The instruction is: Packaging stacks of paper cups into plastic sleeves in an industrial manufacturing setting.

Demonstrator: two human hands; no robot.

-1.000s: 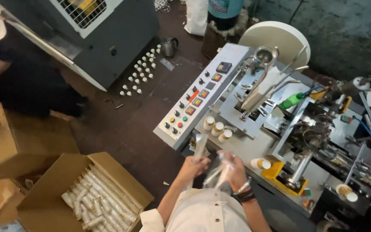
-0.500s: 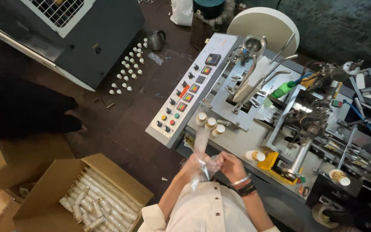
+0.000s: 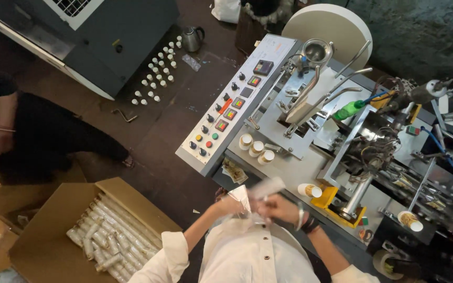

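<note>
Plastic sleeve (image 3: pixel 247 202) with a blurred stack of paper cups (image 3: pixel 269 187) in it sits between my two hands, just in front of my chest and close to the near edge of the cup machine (image 3: pixel 352 141); the stack points up and away from me toward the machine. My left hand (image 3: pixel 230 205) grips the sleeve low on its left side, fingers curled and pressed on the clear film; my right hand (image 3: pixel 279 207) closes on it from the right, fingers bent together around the film, though the motion blur hides the exact pinch; a dark band is on the right wrist.

On the machine, beyond the sleeve, three small cups (image 3: pixel 256 148) stand in a row beside the control panel (image 3: pixel 237 105) with coloured buttons; one more cup (image 3: pixel 309 190) lies to the right of the sleeve by a yellow block (image 3: pixel 327 198). A big white paper roll (image 3: pixel 327 26) is at the far side of the machine. Left of the machine, on the floor, an open cardboard box (image 3: pixel 48 246) holds many wrapped cup stacks (image 3: pixel 111 230); farther left another person in black (image 3: pixel 32 131) crouches; small white bottles (image 3: pixel 155 73) and a metal kettle (image 3: pixel 191 37) stand on the floor beyond.
</note>
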